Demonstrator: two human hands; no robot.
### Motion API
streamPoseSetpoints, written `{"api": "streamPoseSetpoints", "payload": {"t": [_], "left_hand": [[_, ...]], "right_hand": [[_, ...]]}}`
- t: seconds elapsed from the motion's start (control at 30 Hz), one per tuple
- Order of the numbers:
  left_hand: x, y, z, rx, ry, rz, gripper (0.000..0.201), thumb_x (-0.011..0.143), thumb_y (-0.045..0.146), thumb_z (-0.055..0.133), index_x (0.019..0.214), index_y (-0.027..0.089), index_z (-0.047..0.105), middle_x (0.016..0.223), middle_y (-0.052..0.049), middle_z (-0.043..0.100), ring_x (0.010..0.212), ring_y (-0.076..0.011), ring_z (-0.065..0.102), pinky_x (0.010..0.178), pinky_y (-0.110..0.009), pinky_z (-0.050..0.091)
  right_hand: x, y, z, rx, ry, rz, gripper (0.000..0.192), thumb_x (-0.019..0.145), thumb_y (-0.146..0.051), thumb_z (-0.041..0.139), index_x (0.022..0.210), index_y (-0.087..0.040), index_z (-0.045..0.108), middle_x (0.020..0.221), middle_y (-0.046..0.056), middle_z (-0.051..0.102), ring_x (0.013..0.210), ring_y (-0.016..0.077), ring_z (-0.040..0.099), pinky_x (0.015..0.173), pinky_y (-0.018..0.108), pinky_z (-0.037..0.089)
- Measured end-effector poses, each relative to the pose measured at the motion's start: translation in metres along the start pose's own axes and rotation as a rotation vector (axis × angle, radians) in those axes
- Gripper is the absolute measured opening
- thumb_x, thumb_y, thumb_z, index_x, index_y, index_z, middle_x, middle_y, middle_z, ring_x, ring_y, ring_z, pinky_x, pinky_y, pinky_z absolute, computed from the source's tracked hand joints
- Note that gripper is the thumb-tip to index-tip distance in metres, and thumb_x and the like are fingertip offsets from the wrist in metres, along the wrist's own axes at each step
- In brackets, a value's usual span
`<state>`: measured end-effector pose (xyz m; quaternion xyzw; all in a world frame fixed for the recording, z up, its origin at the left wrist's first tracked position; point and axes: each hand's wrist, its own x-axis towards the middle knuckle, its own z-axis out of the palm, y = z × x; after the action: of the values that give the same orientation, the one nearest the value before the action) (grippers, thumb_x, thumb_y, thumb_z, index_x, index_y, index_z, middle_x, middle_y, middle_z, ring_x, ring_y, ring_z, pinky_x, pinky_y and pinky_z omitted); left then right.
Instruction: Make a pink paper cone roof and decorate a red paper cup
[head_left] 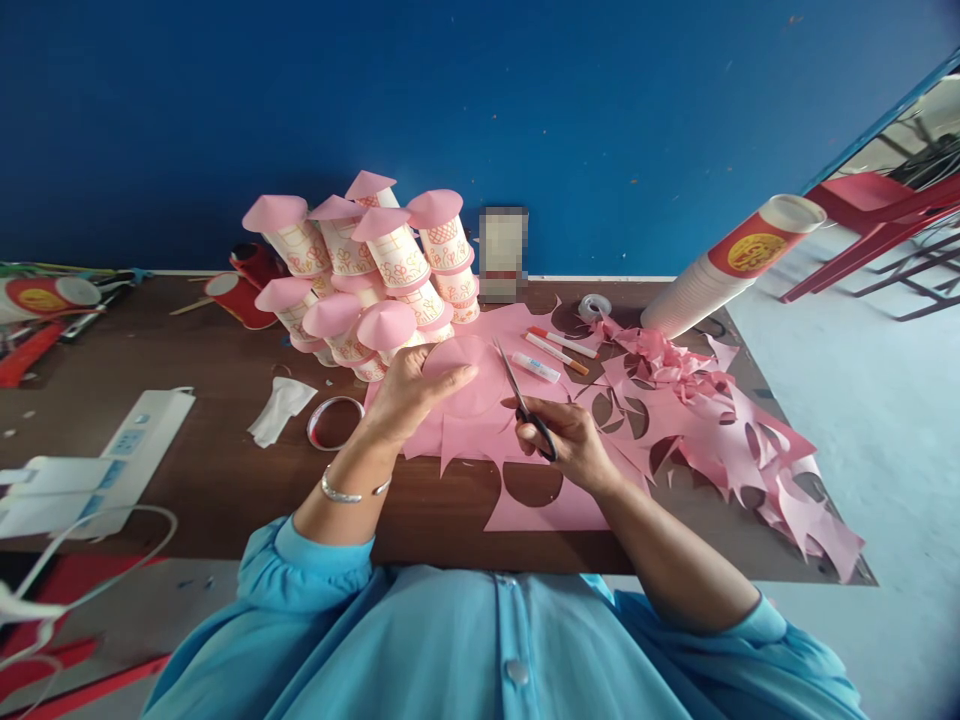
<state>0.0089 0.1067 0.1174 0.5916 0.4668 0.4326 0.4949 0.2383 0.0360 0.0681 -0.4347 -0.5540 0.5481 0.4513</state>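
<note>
Pink paper disc (474, 392): head view; held just above the pink sheets, near the middle of the tabletop (225, 470).
Left hand (411, 388): pinching the disc at its left edge, thumb laid over the upper face; fingers beneath mostly hidden.
Right hand (564, 436): closed round the dark handles of the scissors (513, 375), blades pointing up and away, just beside the disc's right edge. Cannot tell whether blade meets paper.
Pink sheets (465, 440): spread under both hands, overlapping; near one has a round cut-out by the tabletop's front edge.
Pink offcuts (757, 440): curved scraps, heaped and crumpled to the right, some overhanging the tabletop's right edge.
Pens: two, red marker (574, 344) and orange-capped marker (556, 354), side by side beyond the scissors; white tube (535, 367) nearer, lying flat.
Cone-roofed cups (401, 265): clustered beyond the left hand, pale, drawn with orange-red flowers and windows, some stacked.
Tape: wide tape roll (310, 425) flat, left of the left forearm; small tape roll (595, 307) at the far side, near the paper cup stack (694, 290), which leans right.
Left side: crumpled white tissue (281, 410), red cup (241, 300) tipped over, white power strip (146, 440).
Far side: blue wall (600, 130); pixelated upright object (504, 250) against it, unreadable.
</note>
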Motion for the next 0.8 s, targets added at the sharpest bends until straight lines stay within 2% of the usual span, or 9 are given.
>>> {"api": "streamPoseSetpoints", "payload": {"t": [0.1,0.37,0.5,0.6,0.8], "left_hand": [[0.0006,0.0019,-0.0013,-0.029,-0.063,-0.017,0.036,0.081,0.050,0.089,0.099,0.019,0.083,0.103,-0.009,0.082,0.103,-0.0303,0.075,0.093,-0.044,0.067],[0.0006,0.0035,-0.0035,-0.027,-0.038,-0.001,0.036,0.083,0.048,0.090,0.106,0.020,0.084,0.110,-0.010,0.083,0.116,-0.0342,0.075,0.106,-0.050,0.065],[0.0019,0.0026,-0.0055,-0.029,-0.038,0.060,0.035,0.084,0.045,0.090,0.109,0.022,0.083,0.120,-0.009,0.083,0.135,-0.0338,0.070,0.123,-0.049,0.055],[0.0024,0.0030,-0.0063,-0.034,-0.035,0.066,0.040,0.082,0.045,0.093,0.114,0.023,0.083,0.131,-0.009,0.082,0.146,-0.0354,0.064,0.127,-0.049,0.052],[0.0017,0.0020,-0.0071,-0.036,-0.043,0.042,0.035,0.083,0.043,0.092,0.112,0.024,0.085,0.128,-0.007,0.083,0.139,-0.0356,0.069,0.123,-0.048,0.055]], "right_hand": [[0.0002,0.0002,-0.0003,0.005,-0.011,-0.002,0.057,0.092,-0.064,0.083,0.121,-0.014,0.083,0.064,-0.003,0.060,0.057,0.0117,0.053,0.053,0.026,0.048],[-0.0005,-0.0003,-0.0012,0.011,-0.024,-0.009,0.058,0.093,-0.066,0.082,0.118,-0.014,0.083,0.062,-0.004,0.058,0.056,0.0110,0.051,0.053,0.026,0.048],[-0.0009,0.0004,-0.0013,0.008,-0.037,-0.004,0.058,0.093,-0.066,0.082,0.119,-0.014,0.083,0.063,-0.003,0.059,0.056,0.0114,0.053,0.053,0.026,0.049],[-0.0013,0.0003,-0.0014,0.011,-0.039,0.003,0.056,0.093,-0.064,0.082,0.118,-0.014,0.083,0.063,-0.003,0.060,0.056,0.0116,0.054,0.054,0.026,0.049],[-0.0014,0.0002,-0.0011,0.025,-0.037,-0.002,0.053,0.094,-0.063,0.082,0.116,-0.014,0.084,0.062,-0.003,0.060,0.056,0.0111,0.052,0.054,0.027,0.049]]}}
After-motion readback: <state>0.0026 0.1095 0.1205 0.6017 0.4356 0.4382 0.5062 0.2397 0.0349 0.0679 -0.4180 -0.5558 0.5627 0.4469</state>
